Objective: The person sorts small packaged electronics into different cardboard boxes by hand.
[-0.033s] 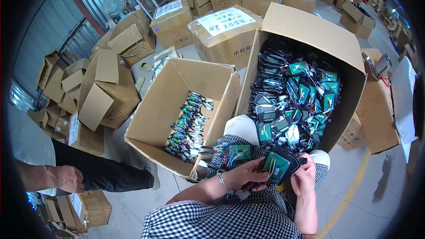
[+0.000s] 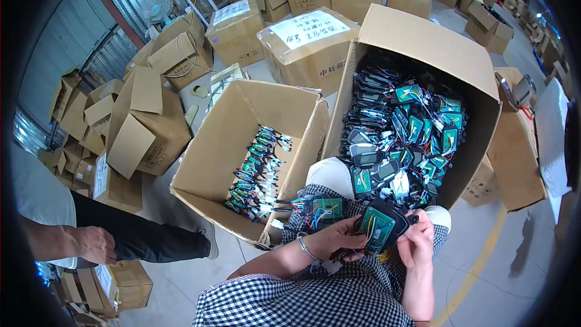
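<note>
Resting over the person's lap, the black display module (image 2: pixel 378 227) with its green circuit board up is pinched at its edges by the left hand (image 2: pixel 334 237) and right hand (image 2: pixel 416 242), fingers closed on it. It looks light, rigid, with fragile wires; edges seem safest. Beyond stand the full carton (image 2: pixel 423 42) and the sparser carton (image 2: pixel 224 139).

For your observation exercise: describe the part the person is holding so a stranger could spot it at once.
Start at the big open box heaped with dark parts. Just below it, both hands, left hand and right hand, grip one black part with a green board. Unlike the piled ones, it is lifted clear.
</note>
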`<act>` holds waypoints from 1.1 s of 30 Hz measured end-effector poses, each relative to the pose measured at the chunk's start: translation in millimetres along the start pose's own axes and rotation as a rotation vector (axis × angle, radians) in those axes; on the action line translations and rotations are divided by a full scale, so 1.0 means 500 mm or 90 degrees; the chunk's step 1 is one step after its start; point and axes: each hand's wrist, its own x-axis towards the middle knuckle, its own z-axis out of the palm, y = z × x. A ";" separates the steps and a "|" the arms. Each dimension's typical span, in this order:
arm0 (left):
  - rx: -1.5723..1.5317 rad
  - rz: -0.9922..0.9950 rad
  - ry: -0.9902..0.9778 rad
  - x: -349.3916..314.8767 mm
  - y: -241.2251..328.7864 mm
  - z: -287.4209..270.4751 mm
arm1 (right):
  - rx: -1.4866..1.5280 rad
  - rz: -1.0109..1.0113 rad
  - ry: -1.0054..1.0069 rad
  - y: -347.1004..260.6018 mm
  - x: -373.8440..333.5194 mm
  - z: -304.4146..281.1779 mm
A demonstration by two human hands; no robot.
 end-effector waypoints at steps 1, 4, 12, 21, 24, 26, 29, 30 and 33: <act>-0.071 -0.001 -0.012 0.000 0.000 -0.001 | 0.061 0.015 -0.085 -0.002 -0.001 -0.003; -0.136 0.058 -0.075 0.004 0.016 0.002 | -0.047 0.225 -0.191 -0.026 -0.023 -0.039; -0.080 0.083 0.044 0.014 0.052 -0.001 | -0.052 -0.091 -0.590 -0.029 0.025 -0.106; 0.610 0.248 0.157 0.052 0.078 0.000 | -0.721 -0.279 -0.367 -0.097 0.085 -0.017; 1.028 0.421 0.156 0.052 0.070 0.044 | -1.020 -0.350 -0.397 -0.103 0.085 0.057; 1.191 0.102 0.140 0.051 0.071 0.078 | -1.106 -0.314 -0.419 -0.104 0.090 0.078; 1.050 0.169 0.117 0.064 0.080 0.041 | -0.958 -0.309 -0.424 -0.097 0.103 0.026; 0.930 0.276 0.101 0.060 0.086 0.020 | -0.812 -0.308 -0.422 -0.095 0.102 0.010; 0.686 0.076 0.016 0.065 0.111 0.013 | -0.463 -0.170 -0.375 -0.091 0.082 -0.025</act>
